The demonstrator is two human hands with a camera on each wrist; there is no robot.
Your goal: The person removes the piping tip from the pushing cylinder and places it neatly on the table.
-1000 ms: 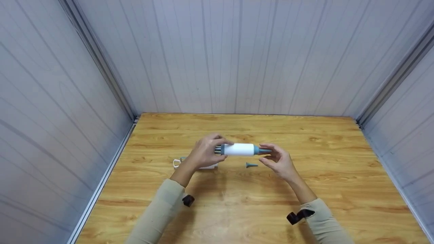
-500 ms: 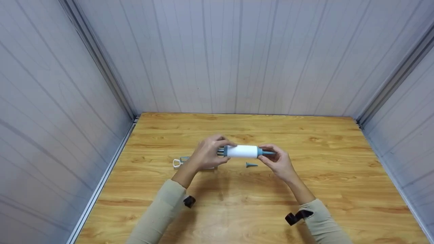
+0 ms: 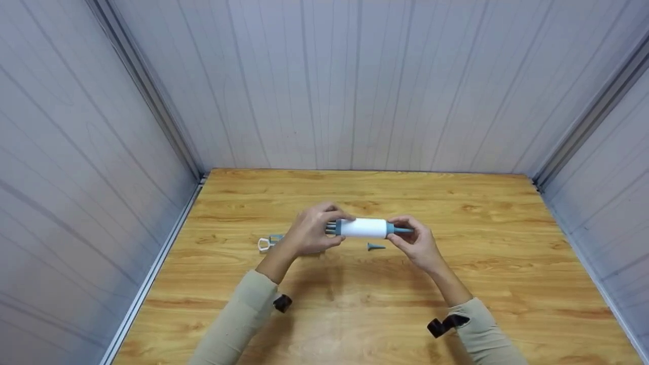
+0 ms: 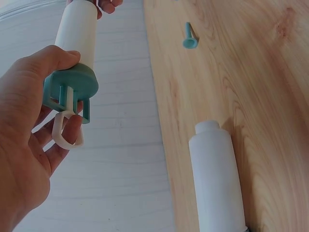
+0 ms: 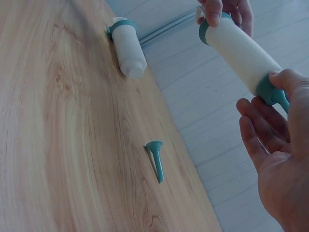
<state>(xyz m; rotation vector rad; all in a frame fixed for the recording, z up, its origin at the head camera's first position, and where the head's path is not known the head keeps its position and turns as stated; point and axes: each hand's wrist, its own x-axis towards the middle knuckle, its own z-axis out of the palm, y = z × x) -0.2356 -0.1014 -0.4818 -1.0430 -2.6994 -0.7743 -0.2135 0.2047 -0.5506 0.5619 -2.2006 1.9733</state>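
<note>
Before you, a pale back wall (image 3: 324, 86) streaked with grey lines rises behind a honey-coloured wood-grain tabletop (image 3: 497, 218). At your sides, a similar left wall (image 3: 66, 152) and right wall (image 3: 618, 167) join it along grey corner strips (image 3: 152, 94).

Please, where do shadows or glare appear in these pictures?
Head view: soft shadows and pale glare on the table; left wrist view: a dark shadow beside the lying white tube; right wrist view: a thin shadow beside the loose nozzle.
</note>
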